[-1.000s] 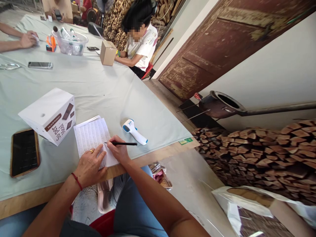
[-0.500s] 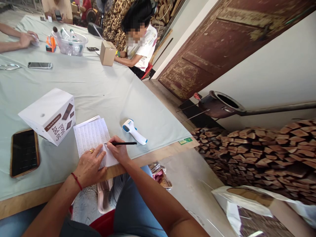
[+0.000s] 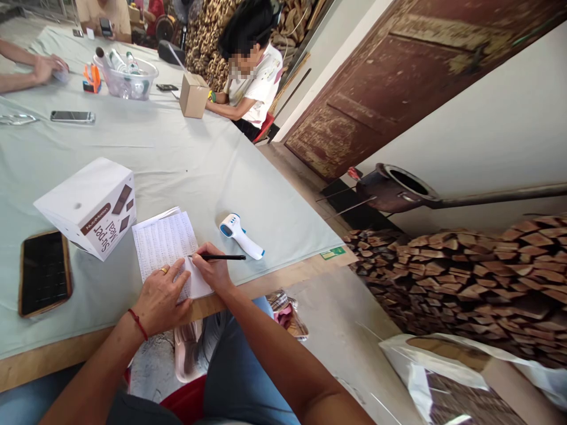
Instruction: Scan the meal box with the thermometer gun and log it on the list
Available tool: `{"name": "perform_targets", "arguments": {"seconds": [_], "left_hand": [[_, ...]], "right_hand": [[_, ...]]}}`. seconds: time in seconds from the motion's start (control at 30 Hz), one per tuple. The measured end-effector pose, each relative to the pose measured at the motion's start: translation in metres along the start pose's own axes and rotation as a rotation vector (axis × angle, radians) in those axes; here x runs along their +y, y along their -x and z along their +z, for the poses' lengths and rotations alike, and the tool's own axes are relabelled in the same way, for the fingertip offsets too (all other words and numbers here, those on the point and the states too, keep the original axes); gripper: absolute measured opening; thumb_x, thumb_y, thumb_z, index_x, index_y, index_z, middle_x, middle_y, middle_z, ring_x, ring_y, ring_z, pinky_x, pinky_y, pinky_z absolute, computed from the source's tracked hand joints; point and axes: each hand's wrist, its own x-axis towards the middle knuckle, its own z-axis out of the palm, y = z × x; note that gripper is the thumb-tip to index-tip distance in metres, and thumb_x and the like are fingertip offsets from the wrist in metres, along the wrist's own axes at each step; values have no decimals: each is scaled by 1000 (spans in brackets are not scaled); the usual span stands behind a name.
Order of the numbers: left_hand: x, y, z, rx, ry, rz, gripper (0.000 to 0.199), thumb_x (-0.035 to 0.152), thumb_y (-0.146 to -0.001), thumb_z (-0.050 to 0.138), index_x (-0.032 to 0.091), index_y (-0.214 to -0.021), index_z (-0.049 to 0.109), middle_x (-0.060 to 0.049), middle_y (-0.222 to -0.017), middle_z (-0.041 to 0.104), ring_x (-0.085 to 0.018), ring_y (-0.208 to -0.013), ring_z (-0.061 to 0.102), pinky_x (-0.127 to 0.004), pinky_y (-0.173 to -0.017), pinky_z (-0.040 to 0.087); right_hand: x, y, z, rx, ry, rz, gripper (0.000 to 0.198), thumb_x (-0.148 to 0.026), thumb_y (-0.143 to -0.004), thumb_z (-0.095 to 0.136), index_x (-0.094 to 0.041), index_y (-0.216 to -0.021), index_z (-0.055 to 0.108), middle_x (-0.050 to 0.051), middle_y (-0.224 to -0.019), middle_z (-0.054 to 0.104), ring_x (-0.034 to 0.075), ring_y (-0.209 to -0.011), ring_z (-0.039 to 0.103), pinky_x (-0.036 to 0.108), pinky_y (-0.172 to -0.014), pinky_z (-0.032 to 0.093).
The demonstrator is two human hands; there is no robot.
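- left hand (image 3: 162, 298) lies spread on the paper (image 3: 162, 236), by the table's (image 3: 199, 159) near edge
- right hand (image 3: 212, 273) just beside it, pinching a black pen (image 3: 227, 257)
- phone (image 3: 44, 274) off to the left
- white thermometer (image 3: 243, 239) right of the paper
- tub (image 3: 121, 88) of bottles (image 3: 117, 61) way back

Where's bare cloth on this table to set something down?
Broad bare cloth lies between the white box and cardboard box. A smaller patch lies between the thermometer and the table's right corner. Crowded: where your left hand rests on the paper and your right hand holds the pen, and around the basin.
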Motion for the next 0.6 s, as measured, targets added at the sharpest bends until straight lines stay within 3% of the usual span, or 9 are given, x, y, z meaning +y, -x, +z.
{"name": "perform_targets", "arguments": {"seconds": [0.17,0.27,0.33,0.43,0.53,0.6], "left_hand": [[-1,-1,2,33,45,-1,37,28,-81,65,17,-115,62,-18,-145,52,-34,-112,62,-50,-90,53],[-8,2,0,140,135,56,36,32,-83,64,18,-116,61,-16,-136,59,-31,-111,63,-46,-90,54],[-15,6,-3,321,215,56,33,34,-86,61,20,-116,59,-14,-125,63,-28,-110,63,-43,-93,52],[-30,17,-11,760,181,-134,34,35,-84,62,22,-115,55,-14,-118,58,-31,-114,57,-48,-99,48],[-45,25,-23,1192,5,-292,64,41,-76,72,23,-130,44,-16,-136,39,-39,-130,42,-61,-109,36],[-56,28,-30,1245,-2,-378,85,43,-76,75,23,-144,29,-18,-148,26,-41,-141,28,-64,-115,27]], "right_hand": [[0,0,1,49,-25,5,20,-37,-71,60,-23,-62,49,-5,-57,49,14,-58,45,30,-60,42],[-3,0,0,155,-55,-9,20,-42,-77,59,-23,-71,53,-3,-64,55,16,-63,50,30,-62,45],[-7,-1,-3,184,-26,-39,21,-43,-82,56,-23,-80,57,0,-73,60,17,-70,54,31,-68,47],[-12,-8,-6,139,122,-139,19,-38,-90,50,-23,-92,62,3,-88,65,20,-83,58,34,-78,49],[-17,-21,1,26,404,-264,25,-22,-91,46,-23,-106,66,8,-100,66,24,-95,59,37,-86,48],[-21,-31,14,-55,616,-284,31,-15,-89,47,-21,-110,68,11,-100,67,26,-96,60,38,-87,48]]}}
